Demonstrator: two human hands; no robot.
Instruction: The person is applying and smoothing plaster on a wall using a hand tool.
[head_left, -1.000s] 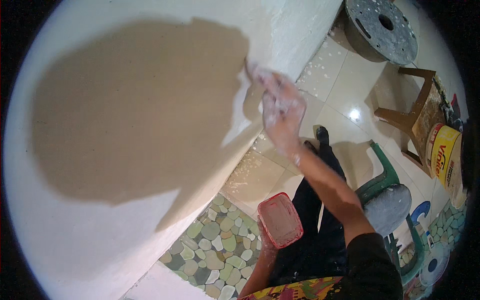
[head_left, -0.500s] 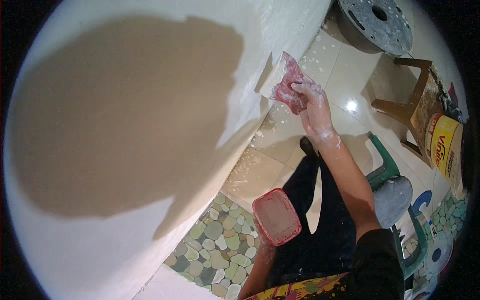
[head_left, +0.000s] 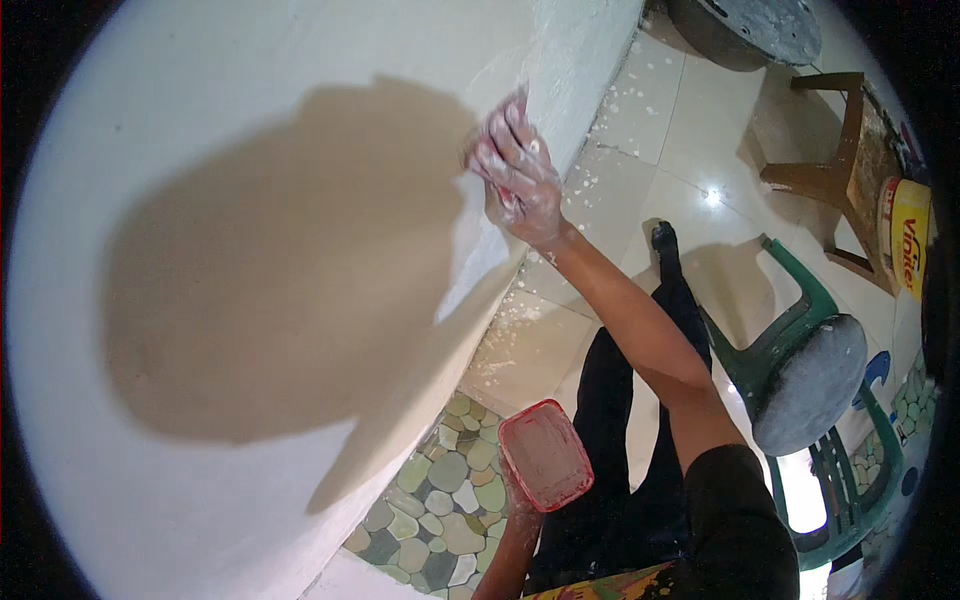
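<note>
Your paste-smeared right hand [head_left: 520, 172] clasps one reddish spreader [head_left: 507, 198] at the smooth pale wall [head_left: 300, 50]; your left hand [head_left: 518, 493] grasps one rectangular red-rimmed tub [head_left: 567, 497] near it.

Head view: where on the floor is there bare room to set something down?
Bare tile runs between the wall, the brown stool and the green chair, spattered near the wall. Crowded at right: chair, stool, yellow bucket.
</note>
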